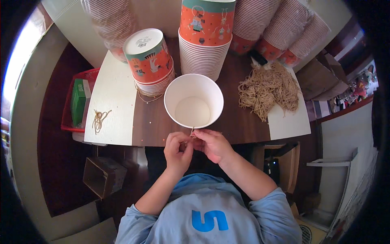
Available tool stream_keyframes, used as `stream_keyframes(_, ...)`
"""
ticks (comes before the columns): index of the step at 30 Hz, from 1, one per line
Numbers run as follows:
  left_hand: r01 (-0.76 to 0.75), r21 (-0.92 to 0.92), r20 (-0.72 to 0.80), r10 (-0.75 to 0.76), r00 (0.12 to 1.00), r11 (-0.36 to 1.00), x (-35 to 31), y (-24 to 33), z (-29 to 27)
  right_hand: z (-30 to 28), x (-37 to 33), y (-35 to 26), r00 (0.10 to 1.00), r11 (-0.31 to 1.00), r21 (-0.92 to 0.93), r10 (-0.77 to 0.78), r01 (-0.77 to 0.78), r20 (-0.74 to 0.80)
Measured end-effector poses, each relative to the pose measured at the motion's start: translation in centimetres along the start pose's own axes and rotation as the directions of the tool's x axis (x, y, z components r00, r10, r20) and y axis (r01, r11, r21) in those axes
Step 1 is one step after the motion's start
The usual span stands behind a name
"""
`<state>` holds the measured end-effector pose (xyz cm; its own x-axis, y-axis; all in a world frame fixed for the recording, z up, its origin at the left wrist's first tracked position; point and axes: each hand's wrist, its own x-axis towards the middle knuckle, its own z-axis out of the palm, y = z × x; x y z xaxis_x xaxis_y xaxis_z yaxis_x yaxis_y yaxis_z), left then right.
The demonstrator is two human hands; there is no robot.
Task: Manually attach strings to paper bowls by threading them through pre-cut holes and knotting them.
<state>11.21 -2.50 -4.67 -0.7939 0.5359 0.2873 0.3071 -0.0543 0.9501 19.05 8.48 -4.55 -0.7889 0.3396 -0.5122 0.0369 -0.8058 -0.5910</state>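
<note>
A white paper tub (177, 87) stands at the middle of the table with its mouth tilted toward me and nothing inside. Just below its near rim, my two hands meet. My left hand (177, 152) has its fingers curled in a pinch, and my right hand (213, 146) pinches between thumb and forefinger. Between them is a thin tan cord (193, 131), with a short end sticking up by the rim. Most of the cord is hidden by my fingers, and I cannot tell whether it is knotted or whether it touches the tub.
Orange-and-green tub stacks stand behind, one short (148, 61) and one tall (207, 24). Tan cords lie in a heap (270, 87) at right and a small bunch (98, 121) at left. A red crate (69, 110) sits beyond the left edge; an open cardboard box (103, 177) is below.
</note>
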Motion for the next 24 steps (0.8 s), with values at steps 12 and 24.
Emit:
stream_keyframes(12,-0.22,0.194,0.098,0.205,0.974,0.956,0.5,-0.1,-0.5,0.3,-0.3,-0.2,0.998,0.998,-0.054,0.02,-0.024,-0.061)
stream_keyframes(24,-0.434,0.352,0.142,0.411,0.9,0.829,1.3,-0.3,-0.7,0.9,-0.8,-0.5,0.998,0.993,-0.121,-0.019,0.013,-0.053)
